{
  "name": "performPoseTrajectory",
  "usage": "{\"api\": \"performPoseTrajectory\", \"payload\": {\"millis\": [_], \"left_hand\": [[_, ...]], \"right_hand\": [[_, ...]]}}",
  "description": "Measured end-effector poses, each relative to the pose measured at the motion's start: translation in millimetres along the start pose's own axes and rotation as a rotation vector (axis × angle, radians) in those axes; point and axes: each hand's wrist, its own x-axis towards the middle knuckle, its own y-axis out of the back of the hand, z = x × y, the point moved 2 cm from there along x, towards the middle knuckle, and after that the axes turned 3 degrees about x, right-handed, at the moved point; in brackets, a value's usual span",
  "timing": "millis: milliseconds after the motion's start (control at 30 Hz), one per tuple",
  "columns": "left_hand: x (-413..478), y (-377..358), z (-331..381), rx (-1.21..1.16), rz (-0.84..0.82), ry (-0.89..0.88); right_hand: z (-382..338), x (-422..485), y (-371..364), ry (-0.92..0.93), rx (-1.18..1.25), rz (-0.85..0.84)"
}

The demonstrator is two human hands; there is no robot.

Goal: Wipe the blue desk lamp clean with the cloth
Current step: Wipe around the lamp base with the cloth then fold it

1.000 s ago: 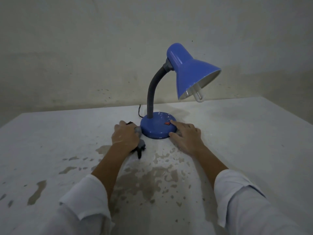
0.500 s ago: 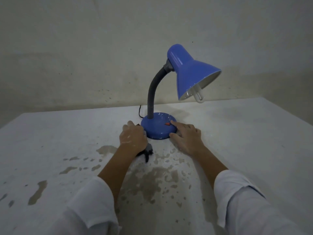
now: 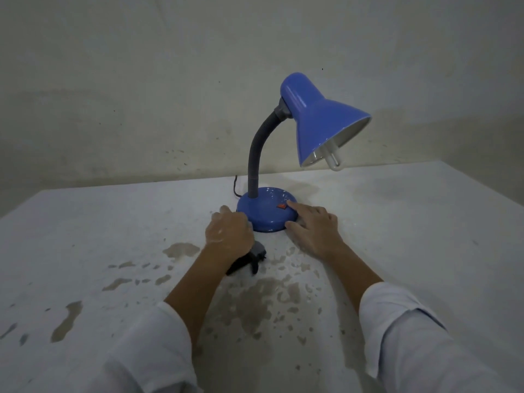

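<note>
The blue desk lamp (image 3: 266,212) stands on the white table (image 3: 411,222), with a round blue base, a grey flexible neck and a blue shade tilted to the right over a bare bulb. My left hand (image 3: 228,234) is closed on a dark grey cloth (image 3: 249,260) and presses against the base's left front edge. Most of the cloth is hidden under the hand; its tail hangs out toward me. My right hand (image 3: 314,231) lies flat on the table at the base's right side, its forefinger resting on top next to the red switch (image 3: 281,206).
The table's white coating is chipped into brown patches (image 3: 255,302) in front of the lamp and to the left. A black cord (image 3: 235,188) runs off behind the base toward the stained wall. The table's back edge is just behind the lamp.
My left hand with the cloth has slid rightward along the base's front rim, then settled there. My right hand and the lamp have stayed in place.
</note>
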Motion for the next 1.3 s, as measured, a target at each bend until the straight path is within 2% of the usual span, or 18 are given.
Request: {"api": "performPoseTrajectory", "payload": {"millis": [67, 100, 200, 267, 367, 433, 567, 633, 700, 800, 833, 933, 1033, 1133, 1200, 1300], "left_hand": [[1.6, 5.9, -2.1, -0.258, -0.173, -0.042], [1.7, 10.1, -4.1, -0.296, -0.183, -0.023], [6.3, 17.3, -11.4, -0.079, 0.018, 0.112], [1.0, 14.0, -6.2, 0.101, 0.075, 0.144], [-9.9, 1.4, 10.9, 0.219, 0.107, 0.077], [-13.8, -4.1, 16.9, 0.196, 0.090, -0.005], [-18.4, -2.8, 21.0, -0.389, -0.134, -0.101], [-21.1, -3.2, 20.3, -0.454, -0.050, -0.102], [-23.5, -2.0, 14.6, -0.513, 0.041, -0.028], [-27.4, -3.9, 9.5, -0.696, 0.026, 0.143], [-28.7, -3.9, 11.3, -0.808, -0.004, 0.199], [-34.6, -3.7, 27.4, -1.153, -0.168, 0.266], [-44.7, 0.7, 39.6, -1.414, -0.306, 0.283], [-54.3, 4.8, 43.7, -1.516, -0.401, 0.251], [-57.9, 7.7, 42.0, -1.495, -0.404, 0.227], [-58.7, 11.6, 36.0, -1.466, -0.398, 0.184]], "right_hand": [[-0.5, 0.6, -0.5, -0.002, -0.006, 0.005], [-1.1, 0.4, -0.7, -0.004, -0.006, 0.003], [-1.1, 0.7, -1.0, -0.007, -0.013, 0.000], [0.1, 1.4, -0.7, -0.004, -0.014, -0.001], [1.7, 1.2, -1.5, 0.000, 0.008, 0.001], [1.5, 1.2, -1.7, -0.007, 0.006, 0.009], [-2.2, -0.5, 1.1, -0.040, 0.035, -0.038], [-3.5, -3.0, 7.4, -0.013, 0.102, -0.060], [-8.0, -10.4, 19.4, 0.042, 0.237, 0.004], [-18.0, -26.6, 32.0, 0.111, 0.338, 0.190], [-24.6, -32.9, 35.5, 0.117, 0.389, 0.205], [-45.1, -46.0, 38.1, 0.099, 0.601, 0.044], [-56.6, -48.8, 40.3, 0.059, 0.671, -0.061], [-60.1, -46.3, 42.9, 0.003, 0.624, -0.157], [-59.0, -44.4, 44.6, -0.026, 0.548, -0.232], [-55.2, -42.9, 45.9, -0.061, 0.526, -0.226]]}}
